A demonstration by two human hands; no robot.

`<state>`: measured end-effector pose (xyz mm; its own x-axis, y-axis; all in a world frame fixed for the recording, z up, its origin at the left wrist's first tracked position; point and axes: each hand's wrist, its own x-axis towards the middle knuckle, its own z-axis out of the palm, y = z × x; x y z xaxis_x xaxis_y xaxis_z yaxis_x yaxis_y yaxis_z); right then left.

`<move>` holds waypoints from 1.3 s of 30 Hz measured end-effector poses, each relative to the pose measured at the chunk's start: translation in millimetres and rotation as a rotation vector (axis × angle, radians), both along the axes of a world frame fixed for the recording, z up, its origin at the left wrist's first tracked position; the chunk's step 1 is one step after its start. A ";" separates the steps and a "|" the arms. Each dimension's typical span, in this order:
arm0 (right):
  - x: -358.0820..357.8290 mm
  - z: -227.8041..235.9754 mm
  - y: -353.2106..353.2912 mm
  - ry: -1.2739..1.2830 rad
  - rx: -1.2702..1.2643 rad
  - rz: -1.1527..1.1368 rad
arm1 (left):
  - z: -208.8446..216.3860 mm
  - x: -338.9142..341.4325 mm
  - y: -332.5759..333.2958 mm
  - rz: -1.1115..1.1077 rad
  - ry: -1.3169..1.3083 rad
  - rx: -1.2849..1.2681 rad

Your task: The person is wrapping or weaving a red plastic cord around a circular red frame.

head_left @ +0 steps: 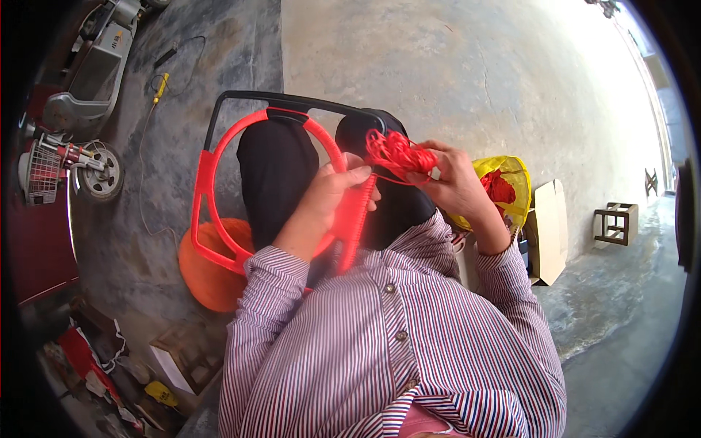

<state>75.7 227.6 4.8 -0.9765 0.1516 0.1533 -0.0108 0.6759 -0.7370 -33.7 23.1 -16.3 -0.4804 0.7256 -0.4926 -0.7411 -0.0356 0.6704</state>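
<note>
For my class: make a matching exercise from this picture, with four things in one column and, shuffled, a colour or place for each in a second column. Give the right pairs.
1 plastic frame
2 tangle of cord
3 bag
4 wooden stool

A yellow, right of the right hand
B far right, on the floor
C red, gripped by the left hand
D red, at the right hand's fingertips

Pairs: 1-C, 2-D, 3-A, 4-B
</note>
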 end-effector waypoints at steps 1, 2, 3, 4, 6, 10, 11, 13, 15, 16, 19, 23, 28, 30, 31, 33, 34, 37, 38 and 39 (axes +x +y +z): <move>5.4 2.5 -1.6 -0.051 -0.227 -0.029 | 0.3 2.9 1.3 0.007 -0.004 0.001; 10.3 4.7 -2.7 -0.104 -0.454 -0.060 | 0.5 5.2 3.2 0.001 -0.009 -0.019; 14.8 6.5 -2.9 -0.109 -0.455 -0.053 | 0.0 6.8 3.6 -0.005 -0.013 -0.041; 18.8 10.2 -1.6 -0.124 -0.321 -0.082 | 0.4 6.0 3.7 -0.004 -0.014 -0.039; 30.3 5.3 2.8 -0.139 -0.188 -0.111 | 1.3 2.6 1.7 -0.046 0.008 -0.038; 45.1 7.9 0.0 0.137 -1.342 -0.391 | 1.1 -5.8 -2.8 -0.057 -0.013 -0.008; 54.8 -9.8 9.1 0.268 -1.593 -0.222 | -0.2 -9.1 -6.5 -0.034 -0.051 0.011; 76.2 -17.3 19.3 0.347 -1.872 -0.148 | 0.1 -11.6 -12.6 0.008 -0.067 0.012; 97.4 -20.2 20.2 0.134 -1.869 -0.267 | 0.6 -14.2 -16.3 0.028 -0.078 0.013; 107.8 -24.9 18.5 -0.070 -1.849 -0.383 | -0.5 -15.4 -16.5 0.040 -0.084 0.016; 126.5 -40.3 -0.7 -0.303 -1.565 -0.385 | 6.9 -14.5 -11.5 0.054 -0.084 -0.019; 115.7 -85.2 21.7 -0.217 -1.671 -0.684 | 5.5 -16.1 -15.6 0.046 -0.081 -0.032; 60.1 -76.7 39.9 -0.040 -1.731 -0.428 | 1.0 -11.8 -12.2 0.047 -0.032 -0.057; 25.5 -22.2 20.9 -0.062 -1.504 -0.234 | -7.0 -7.9 -9.5 0.057 0.021 -0.041; 8.4 -0.4 11.2 -0.071 -1.343 -0.253 | -10.6 -5.0 -11.0 0.172 0.075 0.001; -18.0 16.2 15.3 -0.192 -1.117 -0.138 | -17.1 -4.9 -11.7 0.254 0.246 0.037; -31.1 20.1 16.6 -0.324 -0.879 -0.015 | -13.3 -3.5 -9.6 0.239 0.250 0.037; -68.5 6.8 0.4 -0.126 -0.160 0.087 | -0.7 2.6 -0.3 0.330 0.388 0.087; -75.7 6.1 -8.5 -0.123 -0.164 0.084 | -1.6 2.4 -0.7 0.326 0.391 0.085; -81.9 5.9 -16.1 -0.198 -0.055 0.063 | -4.2 2.1 -1.2 0.308 0.320 0.138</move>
